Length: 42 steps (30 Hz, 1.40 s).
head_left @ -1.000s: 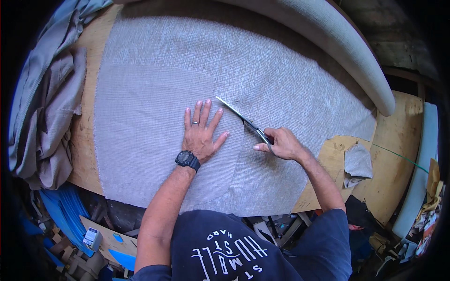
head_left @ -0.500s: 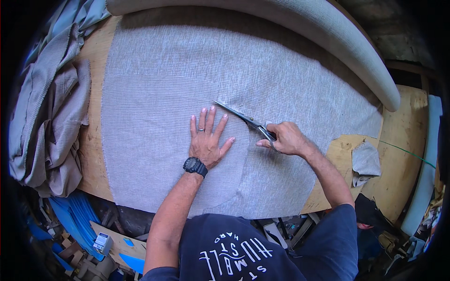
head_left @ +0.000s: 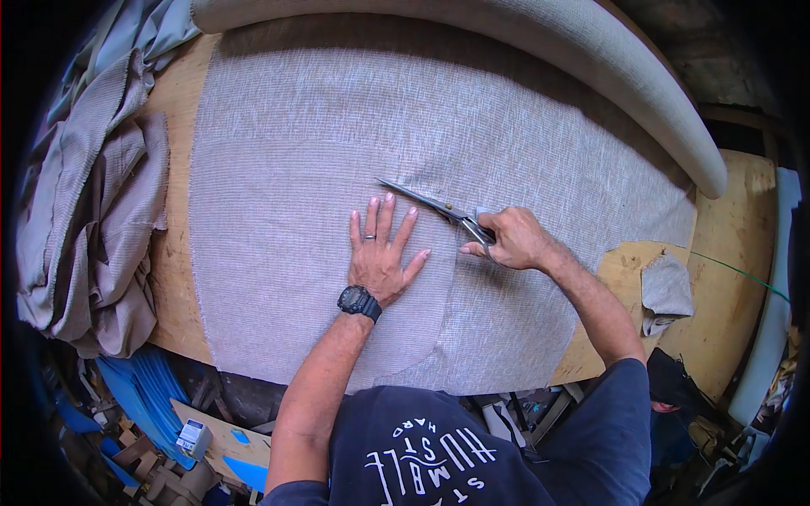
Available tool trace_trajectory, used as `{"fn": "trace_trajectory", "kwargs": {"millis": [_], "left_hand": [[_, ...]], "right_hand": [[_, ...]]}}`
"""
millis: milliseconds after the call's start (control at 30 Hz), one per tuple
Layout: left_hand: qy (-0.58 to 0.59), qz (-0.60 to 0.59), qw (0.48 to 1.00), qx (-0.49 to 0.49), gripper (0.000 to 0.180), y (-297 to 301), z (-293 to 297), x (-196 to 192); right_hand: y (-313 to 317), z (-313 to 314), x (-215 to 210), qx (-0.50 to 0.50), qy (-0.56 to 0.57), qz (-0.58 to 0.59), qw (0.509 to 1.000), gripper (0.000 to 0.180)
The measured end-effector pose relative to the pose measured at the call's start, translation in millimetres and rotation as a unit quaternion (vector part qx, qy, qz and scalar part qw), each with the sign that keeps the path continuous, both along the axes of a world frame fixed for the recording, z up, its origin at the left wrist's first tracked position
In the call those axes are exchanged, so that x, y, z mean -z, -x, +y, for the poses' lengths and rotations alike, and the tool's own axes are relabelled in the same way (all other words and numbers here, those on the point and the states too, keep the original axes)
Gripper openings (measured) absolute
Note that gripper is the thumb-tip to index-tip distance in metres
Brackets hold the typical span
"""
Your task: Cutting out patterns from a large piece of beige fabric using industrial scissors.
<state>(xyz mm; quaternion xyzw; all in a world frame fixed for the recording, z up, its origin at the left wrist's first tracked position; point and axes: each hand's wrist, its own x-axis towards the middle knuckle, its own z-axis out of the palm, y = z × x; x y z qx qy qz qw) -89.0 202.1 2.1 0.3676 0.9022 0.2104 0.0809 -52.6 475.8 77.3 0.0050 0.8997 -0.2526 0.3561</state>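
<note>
A pair of long metal scissors (head_left: 434,204) is gripped at its handles by my right hand (head_left: 513,238). Its blades point up and left, lying over the edge of a ribbed piece of fabric (head_left: 261,278). That piece rests on top of a larger grey-beige woven fabric (head_left: 540,152), and its right edge curves down towards me. Flat on the ribbed piece lies my left hand (head_left: 380,261), fingers spread, their tips just below the blades. The blades look nearly closed.
A thick fabric roll (head_left: 506,21) spans the far side of the wooden table (head_left: 181,261). Crumpled cloth (head_left: 101,228) is heaped at the left, and a folded scrap (head_left: 666,291) sits at the right by a green cord (head_left: 734,270). Below lie blue strips (head_left: 139,396) and a small box (head_left: 193,437).
The scissors' blades have drawn closer together, with the tip a little further left. The whole view has shifted slightly, and my left hand stays flat on the fabric.
</note>
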Motion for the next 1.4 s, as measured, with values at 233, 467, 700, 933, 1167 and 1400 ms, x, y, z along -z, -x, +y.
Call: {"fn": "trace_trajectory", "kwargs": {"millis": [233, 467, 700, 933, 1167, 1400], "left_hand": [[-0.002, -0.005, 1.0, 0.001, 0.074, -1, 0, 0], [-0.012, -0.007, 1.0, 0.002, 0.075, 0, -1, 0], [-0.018, -0.004, 1.0, 0.003, 0.074, 1, 1, -4], [-0.032, 0.004, 0.999, -0.003, 0.073, 0, -4, -8], [-0.105, -0.004, 0.994, 0.005, 0.057, 4, -9, -2], [-0.189, -0.023, 0.981, 0.023, 0.035, 85, -38, -6]], "right_hand": [[9, -16, -4, -0.012, -0.051, 0.043, 0.998, 0.082], [14, -16, 1, -0.008, -0.032, 0.038, 0.999, 0.082], [7, -16, 8, -0.004, -0.028, 0.098, 0.995, 0.073], [-29, -43, -20, 0.034, -0.129, 0.109, 0.985, 0.076], [-87, -51, -44, 0.094, -0.179, 0.084, 0.976, 0.086], [-58, -102, -44, 0.15, -0.218, 0.082, 0.961, 0.081]]}}
